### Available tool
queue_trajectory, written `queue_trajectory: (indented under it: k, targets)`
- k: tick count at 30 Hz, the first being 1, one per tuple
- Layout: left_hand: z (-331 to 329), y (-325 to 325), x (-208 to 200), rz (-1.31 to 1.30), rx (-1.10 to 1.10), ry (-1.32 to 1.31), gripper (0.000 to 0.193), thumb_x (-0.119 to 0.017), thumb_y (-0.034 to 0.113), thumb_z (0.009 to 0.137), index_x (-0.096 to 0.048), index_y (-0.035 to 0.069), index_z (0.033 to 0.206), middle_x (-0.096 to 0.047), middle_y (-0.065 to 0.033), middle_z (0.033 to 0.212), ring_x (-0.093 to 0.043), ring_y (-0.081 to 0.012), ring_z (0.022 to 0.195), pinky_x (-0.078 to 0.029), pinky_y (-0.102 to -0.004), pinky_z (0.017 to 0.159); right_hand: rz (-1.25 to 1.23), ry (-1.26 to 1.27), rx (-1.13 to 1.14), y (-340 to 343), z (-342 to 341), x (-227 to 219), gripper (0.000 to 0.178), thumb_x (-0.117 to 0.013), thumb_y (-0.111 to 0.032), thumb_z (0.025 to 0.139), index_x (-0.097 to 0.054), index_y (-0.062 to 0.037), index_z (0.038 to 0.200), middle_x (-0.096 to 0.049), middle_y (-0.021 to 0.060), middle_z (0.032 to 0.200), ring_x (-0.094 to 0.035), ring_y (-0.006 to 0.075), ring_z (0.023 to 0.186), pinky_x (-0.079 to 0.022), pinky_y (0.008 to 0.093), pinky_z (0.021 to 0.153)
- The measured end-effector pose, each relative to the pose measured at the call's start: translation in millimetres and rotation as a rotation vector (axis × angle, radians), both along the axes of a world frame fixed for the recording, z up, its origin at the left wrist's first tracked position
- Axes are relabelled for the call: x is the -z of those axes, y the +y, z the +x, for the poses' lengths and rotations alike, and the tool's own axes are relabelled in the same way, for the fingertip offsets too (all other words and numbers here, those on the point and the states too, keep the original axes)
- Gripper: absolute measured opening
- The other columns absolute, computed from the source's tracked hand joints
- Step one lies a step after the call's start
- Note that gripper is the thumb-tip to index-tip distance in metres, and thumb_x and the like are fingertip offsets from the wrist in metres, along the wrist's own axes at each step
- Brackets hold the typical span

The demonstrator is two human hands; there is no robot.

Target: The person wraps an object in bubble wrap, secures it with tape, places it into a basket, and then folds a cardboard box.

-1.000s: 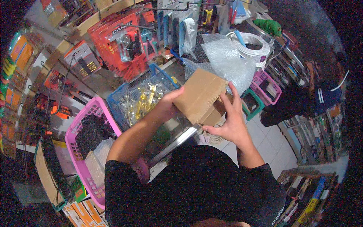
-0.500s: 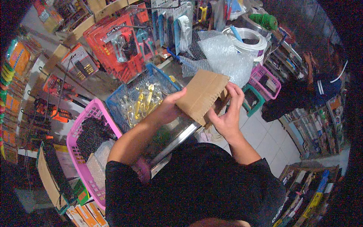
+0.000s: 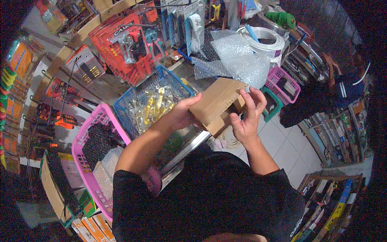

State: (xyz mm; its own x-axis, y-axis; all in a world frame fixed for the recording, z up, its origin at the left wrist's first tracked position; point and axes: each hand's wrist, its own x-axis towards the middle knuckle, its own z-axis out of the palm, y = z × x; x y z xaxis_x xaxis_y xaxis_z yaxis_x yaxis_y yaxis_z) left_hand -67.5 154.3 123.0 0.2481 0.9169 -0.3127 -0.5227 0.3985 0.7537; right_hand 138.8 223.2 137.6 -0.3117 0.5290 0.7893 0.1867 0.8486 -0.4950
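A small brown cardboard box [image 3: 215, 101] is raised in front of my chest, tilted, with a rough-cut edge and a gap on its right side. My left hand [image 3: 182, 116] grips its left side, thumb on top and the other fingers hidden behind it. At the right side of the box, my right hand [image 3: 248, 123] has its fingers spread. One fingertip is at the upper right corner, while the thumb stands apart from the cardboard. What lies inside the box is not visible.
Left of the box, a blue basket [image 3: 121, 105] holds gold and silver pieces in clear packets. A pink basket [image 3: 82, 167] contains black material and bubble wrap. Beyond lie clear bubble wrap [image 3: 242, 56] and a white cable coil [image 3: 276, 45]. Another person [image 3: 342, 90] is at the right.
My right thumb has come away from the box's open side and the right fingers have spread. The box has turned slightly, showing more of its near side. My left hand keeps its hold.
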Motion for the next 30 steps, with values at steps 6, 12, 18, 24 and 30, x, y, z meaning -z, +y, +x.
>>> queue_trajectory:
  k: [6, 12, 18, 24, 30]
  targets:
    - [3.7, -0.5, -7.7, 0.017, 0.085, -0.01, 0.061, -0.034, 0.054, 0.088, -0.036, 0.008, 0.129, -0.048, -0.0171, 0.121, -0.05, -0.035, 0.108, -0.043, -0.0565, 0.082, -0.107, 0.039, -0.094, 4.9, 6.9, -2.4, 0.044, -0.056, -0.041, 0.081, -0.054, -0.0066, 0.107, -0.038, 0.0186, 0.114, -0.039, 0.0315, 0.106, -0.033, 0.0415, 0.092]
    - [5.4, 0.9, -8.0, -0.082, 0.063, -0.063, 0.056, -0.034, 0.046, 0.091, -0.038, 0.006, 0.128, -0.052, -0.0118, 0.119, -0.054, -0.0242, 0.107, -0.045, -0.0411, 0.087, -0.135, 0.018, -0.161, 15.8, 15.0, 1.7, 0.039, -0.06, -0.035, 0.079, -0.055, -0.0047, 0.104, -0.045, 0.0157, 0.104, -0.043, 0.0285, 0.1, -0.036, 0.0386, 0.088]
    - [4.0, -0.6, -4.4, -0.06, 0.147, -0.014, 0.056, -0.036, 0.047, 0.09, -0.039, 0.007, 0.128, -0.052, -0.0103, 0.12, -0.055, -0.0242, 0.105, -0.045, -0.0409, 0.086, -0.313, 0.01, -0.169, 15.7, 17.1, -7.1, 0.043, -0.073, -0.025, 0.069, -0.053, -0.0038, 0.101, -0.046, 0.0085, 0.098, -0.047, 0.0196, 0.092, -0.038, 0.0286, 0.082]
    - [6.3, -2.3, -13.6, -0.111, 0.184, 0.048, 0.054, -0.037, 0.047, 0.09, -0.042, 0.008, 0.126, -0.055, -0.0093, 0.116, -0.057, -0.023, 0.101, -0.047, -0.0405, 0.084, -0.681, 0.08, -0.361, 24.7, 20.8, 5.5, 0.061, -0.078, -0.027, 0.064, -0.048, -0.0073, 0.114, -0.05, 0.0071, 0.103, -0.05, 0.0189, 0.096, -0.041, 0.0317, 0.084]
    - [-5.2, -1.7, -2.2, -0.145, 0.237, 0.149, 0.057, -0.037, 0.051, 0.088, -0.044, 0.008, 0.125, -0.056, -0.0112, 0.114, -0.058, -0.0248, 0.098, -0.049, -0.0429, 0.079, -1.027, 0.014, -0.612, 17.3, 20.3, -8.7, 0.073, -0.072, -0.029, 0.072, -0.035, -0.0078, 0.131, -0.048, 0.0078, 0.117, -0.045, 0.0208, 0.111, -0.033, 0.0313, 0.096]
